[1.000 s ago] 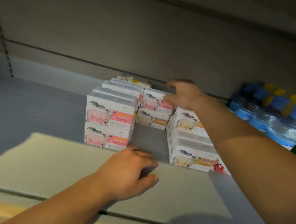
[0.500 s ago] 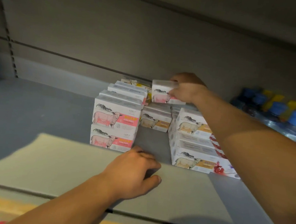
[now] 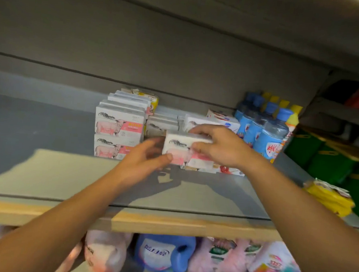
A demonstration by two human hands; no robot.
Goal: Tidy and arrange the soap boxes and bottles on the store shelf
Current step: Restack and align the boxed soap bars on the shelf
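Observation:
My right hand (image 3: 218, 147) grips a white soap box with a pink sheep label (image 3: 180, 145), held just above the grey shelf (image 3: 65, 170) in front of the other stacks. My left hand (image 3: 143, 161) meets the box's left end, thumb on its front face and fingers behind it. To the left stands a two-high stack of matching pink soap boxes (image 3: 119, 129), with more rows behind it. Lower boxes (image 3: 161, 122) sit in the middle gap. Another stack (image 3: 231, 170) lies partly hidden behind my right hand. Blue-capped bottles (image 3: 268, 133) stand in rows at the right.
A yellow soap box (image 3: 152, 101) sits at the back against the shelf wall. Yellow packets (image 3: 329, 197) and green packs (image 3: 329, 163) fill the neighbouring bay on the right. Below the wooden shelf edge (image 3: 168, 224) are a blue detergent jug (image 3: 163, 255) and pink refill pouches.
My right hand lifted a pink soap box off the back middle stack and brought it forward. My left hand rose from the shelf front to the box's left end.

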